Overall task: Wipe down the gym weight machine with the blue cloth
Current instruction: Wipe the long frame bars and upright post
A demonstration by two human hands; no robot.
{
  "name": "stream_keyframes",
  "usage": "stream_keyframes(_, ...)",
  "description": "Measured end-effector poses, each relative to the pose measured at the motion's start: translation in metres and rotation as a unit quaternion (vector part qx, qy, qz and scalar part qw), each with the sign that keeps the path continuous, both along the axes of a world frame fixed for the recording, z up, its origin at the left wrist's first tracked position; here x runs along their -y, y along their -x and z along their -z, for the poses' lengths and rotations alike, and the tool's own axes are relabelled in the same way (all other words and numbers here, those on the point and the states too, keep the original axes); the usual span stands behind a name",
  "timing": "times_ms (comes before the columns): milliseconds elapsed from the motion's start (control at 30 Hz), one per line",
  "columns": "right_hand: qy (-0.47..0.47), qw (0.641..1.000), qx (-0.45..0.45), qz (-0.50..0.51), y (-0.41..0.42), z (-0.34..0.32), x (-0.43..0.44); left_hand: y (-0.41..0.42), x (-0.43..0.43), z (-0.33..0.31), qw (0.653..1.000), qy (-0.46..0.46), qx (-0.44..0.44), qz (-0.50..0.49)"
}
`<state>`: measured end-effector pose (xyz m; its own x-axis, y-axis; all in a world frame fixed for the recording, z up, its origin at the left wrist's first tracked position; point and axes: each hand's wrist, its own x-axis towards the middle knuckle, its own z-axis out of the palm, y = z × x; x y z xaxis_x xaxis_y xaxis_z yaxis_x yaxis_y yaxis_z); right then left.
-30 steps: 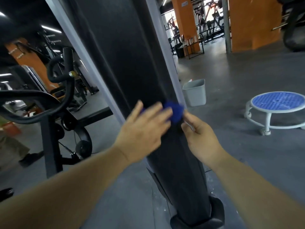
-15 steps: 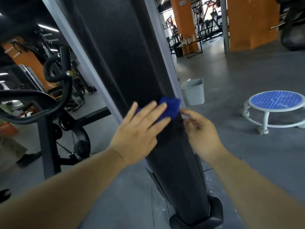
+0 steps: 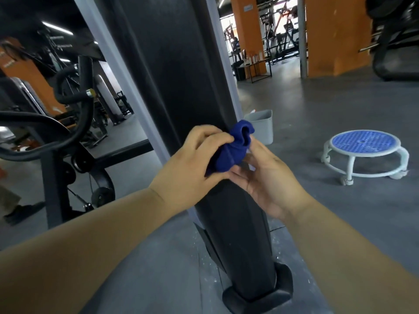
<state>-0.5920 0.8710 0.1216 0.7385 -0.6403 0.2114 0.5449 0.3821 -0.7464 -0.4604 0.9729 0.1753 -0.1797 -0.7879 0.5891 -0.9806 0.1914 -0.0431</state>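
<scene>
Both hands have lifted the blue cloth [image 3: 233, 148] off the black post [image 3: 181, 71] since half a second ago, when it lay flat under the left palm; now it is bunched into soft rounded folds at centre; left hand [image 3: 192, 164] fingers pinch it, right hand [image 3: 267, 177] cups it from 4 o'clock, fingers loosely curled; the post looks matte, finely pebbled; a round blue stool [image 3: 365, 152] stands at 3 o'clock.

Legible text: none. A small pale sign [image 3: 248, 7] is mounted high on an orange pillar [image 3: 247, 37] in the background, its wording too small and blurred to read. No brand, number or label can be made out elsewhere.
</scene>
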Motion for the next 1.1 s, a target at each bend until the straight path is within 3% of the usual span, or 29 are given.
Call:
stream_keyframes(100, -0.07, 0.992, 0.035, 0.097, -0.008, -0.014, -0.007, -0.004, -0.009, -0.012, 0.996, -0.068, -0.053, -0.018)
stream_keyframes(233, -0.106, 0.969, 0.061, 0.214, -0.032, -0.039, -0.023, -0.026, -0.027, -0.037, 0.997, -0.026, 0.036, -0.07)
stream_keyframes(333, 0.053, 0.943, 0.041, 0.325, -0.048, -0.042, -0.037, -0.033, -0.034, -0.034, 0.997, -0.051, -0.013, -0.061)
stream_keyframes(367, 0.152, 0.906, 0.007, 0.396, -0.052, -0.034, -0.039, -0.035, -0.035, -0.031, 0.997, -0.039, -0.009, -0.063)
stream_keyframes(467, 0.41, 0.74, -0.12, 0.52, -0.061, 0.021, -0.033, -0.048, -0.037, -0.022, 0.989, 0.051, 0.094, -0.103)
stream_keyframes(533, 0.466, 0.698, -0.188, 0.511, -0.062, 0.06, -0.03, -0.056, -0.037, -0.015, 0.978, 0.071, 0.168, -0.103)
stream_keyframes(700, 0.466, 0.705, -0.159, 0.511, -0.06, 0.054, -0.027, -0.073, -0.034, 0.0, 0.947, 0.056, 0.296, -0.111)
stream_keyframes(800, 0.459, 0.705, -0.136, 0.523, -0.064, 0.037, -0.023, -0.082, -0.031, 0.005, 0.935, 0.045, 0.324, -0.138)
stream_keyframes(967, 0.592, 0.648, -0.183, 0.443, -0.048, 0.125, -0.02, -0.084, -0.029, 0.012, 0.921, 0.049, 0.358, -0.146)
stream_keyframes(1100, 0.597, 0.647, -0.206, 0.426, -0.045, 0.134, -0.021, -0.088, -0.029, 0.02, 0.908, 0.05, 0.391, -0.144)
